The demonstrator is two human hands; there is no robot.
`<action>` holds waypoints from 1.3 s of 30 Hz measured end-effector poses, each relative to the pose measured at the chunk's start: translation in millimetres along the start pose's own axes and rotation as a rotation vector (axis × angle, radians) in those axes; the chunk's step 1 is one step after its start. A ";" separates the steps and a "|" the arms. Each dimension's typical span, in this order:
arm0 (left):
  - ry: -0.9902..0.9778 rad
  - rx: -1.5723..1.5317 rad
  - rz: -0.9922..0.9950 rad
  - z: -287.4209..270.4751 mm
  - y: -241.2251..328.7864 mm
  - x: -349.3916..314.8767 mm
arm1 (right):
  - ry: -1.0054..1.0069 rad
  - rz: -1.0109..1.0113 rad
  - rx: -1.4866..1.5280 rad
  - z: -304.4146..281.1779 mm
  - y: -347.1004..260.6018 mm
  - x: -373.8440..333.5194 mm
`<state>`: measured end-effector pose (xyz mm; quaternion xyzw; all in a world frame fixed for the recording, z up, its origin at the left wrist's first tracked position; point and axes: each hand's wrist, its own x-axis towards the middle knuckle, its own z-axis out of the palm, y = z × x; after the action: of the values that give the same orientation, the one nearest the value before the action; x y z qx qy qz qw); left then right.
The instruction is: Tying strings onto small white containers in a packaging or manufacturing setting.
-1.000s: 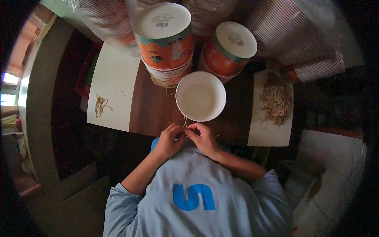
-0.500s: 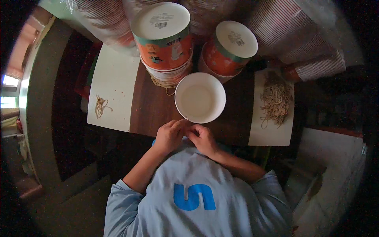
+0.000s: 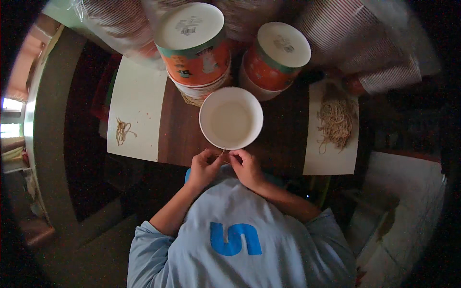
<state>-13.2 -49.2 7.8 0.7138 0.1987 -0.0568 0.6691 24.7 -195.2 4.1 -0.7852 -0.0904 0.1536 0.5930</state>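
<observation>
A white paper tub [image 3: 231, 120] stands on the dark wood table with its open mouth toward me, and I see its pale inside. At its near rim a thin tan string [image 3: 224, 151] shows between my hands. My left hand [image 3: 203, 169] pinches the string with thumb and fingers closed. Close beside it, my right hand [image 3: 246, 168] is also closed in a pinch at the string, though its fingertips partly hide what they hold. Both hands are just below the tub's rim.
Two stacks of upturned orange and green tubs [image 3: 204, 60] [image 3: 276, 57] stand behind the white one. A tangled heap of string [image 3: 337, 120] lies on the right white board [image 3: 330, 165], and a few strands [image 3: 123, 131] on the left board [image 3: 133, 91]. Plastic-wrapped cup stacks [image 3: 331, 24] line the back.
The white tub has shifted a little to the left. My hands have come slightly apart, and the string between them now shows more clearly.
</observation>
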 end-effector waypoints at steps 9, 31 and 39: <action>-0.114 -0.373 -0.298 -0.1 11.4 -0.1 | 0.005 0.139 0.071 10.9 26.7 4.1; -0.038 -0.192 -0.211 -2.6 16.1 -5.4 | -0.181 0.441 0.532 -5.8 7.4 7.7; -0.010 -0.162 -0.195 -3.5 1.6 -5.8 | -0.261 0.482 0.445 -11.8 -1.8 8.5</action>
<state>-18.6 -47.0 11.6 0.6345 0.2678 -0.1091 0.7168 36.8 -202.5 7.6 -0.6092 0.0584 0.4040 0.6799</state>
